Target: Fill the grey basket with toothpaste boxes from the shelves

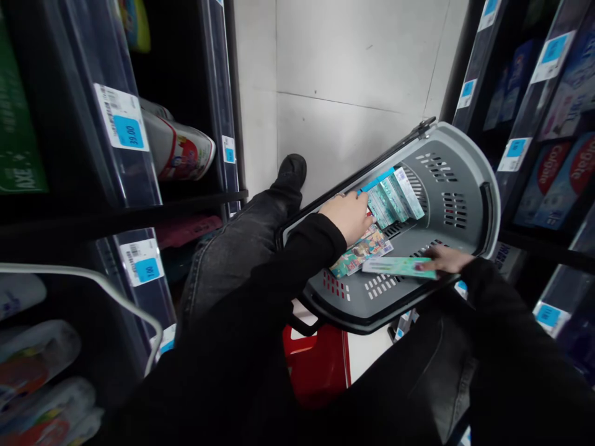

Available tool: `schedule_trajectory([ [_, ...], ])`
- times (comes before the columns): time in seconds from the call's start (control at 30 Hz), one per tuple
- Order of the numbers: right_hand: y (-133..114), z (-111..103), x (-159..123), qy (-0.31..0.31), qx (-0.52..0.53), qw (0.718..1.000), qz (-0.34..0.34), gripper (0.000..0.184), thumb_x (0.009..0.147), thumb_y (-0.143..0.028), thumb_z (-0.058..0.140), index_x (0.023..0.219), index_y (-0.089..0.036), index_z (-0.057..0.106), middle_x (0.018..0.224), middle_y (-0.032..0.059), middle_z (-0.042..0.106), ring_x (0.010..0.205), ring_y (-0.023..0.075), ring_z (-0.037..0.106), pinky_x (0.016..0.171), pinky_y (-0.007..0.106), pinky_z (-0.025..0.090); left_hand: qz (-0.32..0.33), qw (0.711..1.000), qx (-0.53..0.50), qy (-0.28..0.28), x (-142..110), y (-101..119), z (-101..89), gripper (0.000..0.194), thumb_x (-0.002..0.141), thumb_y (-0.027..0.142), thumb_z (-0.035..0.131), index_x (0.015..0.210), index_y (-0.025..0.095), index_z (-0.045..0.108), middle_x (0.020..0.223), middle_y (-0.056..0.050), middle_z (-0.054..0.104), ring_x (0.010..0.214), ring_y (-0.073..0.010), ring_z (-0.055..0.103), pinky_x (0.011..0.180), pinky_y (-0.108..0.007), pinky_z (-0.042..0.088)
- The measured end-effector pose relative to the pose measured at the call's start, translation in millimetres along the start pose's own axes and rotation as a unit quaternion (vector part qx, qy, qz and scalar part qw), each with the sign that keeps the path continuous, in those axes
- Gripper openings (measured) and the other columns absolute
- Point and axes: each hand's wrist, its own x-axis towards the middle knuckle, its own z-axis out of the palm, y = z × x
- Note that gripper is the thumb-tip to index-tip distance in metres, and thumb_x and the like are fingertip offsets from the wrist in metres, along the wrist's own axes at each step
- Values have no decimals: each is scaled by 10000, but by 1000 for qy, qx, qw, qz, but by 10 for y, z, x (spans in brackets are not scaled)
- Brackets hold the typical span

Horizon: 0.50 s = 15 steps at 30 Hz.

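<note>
A grey plastic shopping basket (458, 152) with slotted walls stands tilted in front of me. Inside it, my left hand (348, 214) reaches down with its fingers bent over the near end of a row of green-and-white cartons (390, 197), shaped like toothpaste boxes. Just below that hand lie colourful printed packs (362, 251). My right hand (449, 258), slightly blurred, grips one end of a slim pale-green carton (400, 266). This carton is held flat above the basket's lower side, its free end pointing left toward the printed packs.
Shelves with price labels (123, 118) rise on my left, holding bottles (186, 148). On the right, shelves carry Colgate boxes (553, 173). A red object (318, 362) is below the basket. My shoe (292, 170) rests on the tiled floor (339, 56) of the narrow aisle.
</note>
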Motion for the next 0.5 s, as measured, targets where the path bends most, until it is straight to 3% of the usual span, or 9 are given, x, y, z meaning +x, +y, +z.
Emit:
schedule_trajectory([
  [0.1,308,-228,-432,129,-66,989,13,418,650,-530,715,880,-182,681,933,140,709,894,337,667,802,390,527,5,1000,3,5,-4,-5,-8,476,963,387,458,1321,76,495,1245,-169,593,1137,-310,583,962,-401,442],
  [0.17,442,-271,-460,233,-83,969,22,381,684,-486,695,909,-182,656,1026,179,687,968,355,649,868,407,514,9,1000,5,6,-4,-5,-11,477,964,381,453,1325,71,493,1246,-173,591,1136,-318,582,958,-410,446],
  [0.27,421,-138,-97,364,-76,928,22,362,746,-393,653,997,-135,608,1077,221,639,1065,357,603,952,439,475,11,1000,7,3,-2,-3,-12,469,968,372,441,1322,70,496,1242,-176,591,1130,-319,584,954,-417,449],
  [0.37,170,95,471,472,-33,880,48,406,801,-296,592,1122,-53,536,1147,263,577,1151,356,543,981,475,445,9,1000,11,1,1,0,-7,462,969,368,435,1320,75,497,1243,-173,591,1133,-315,582,956,-421,448],
  [0.43,-28,200,792,502,-25,862,62,430,840,-275,556,1189,-35,481,1246,287,504,1139,343,549,940,460,468,5,1000,14,-1,4,2,-2,460,968,370,439,1321,80,496,1251,-170,588,1139,-312,578,956,-419,448],
  [0.5,-186,221,1020,494,-51,863,88,411,888,-283,508,1220,-46,451,1295,291,454,1067,323,593,882,443,493,-1,1000,18,-2,7,3,5,458,969,372,440,1320,84,496,1258,-166,585,1145,-310,574,956,-417,450],
])
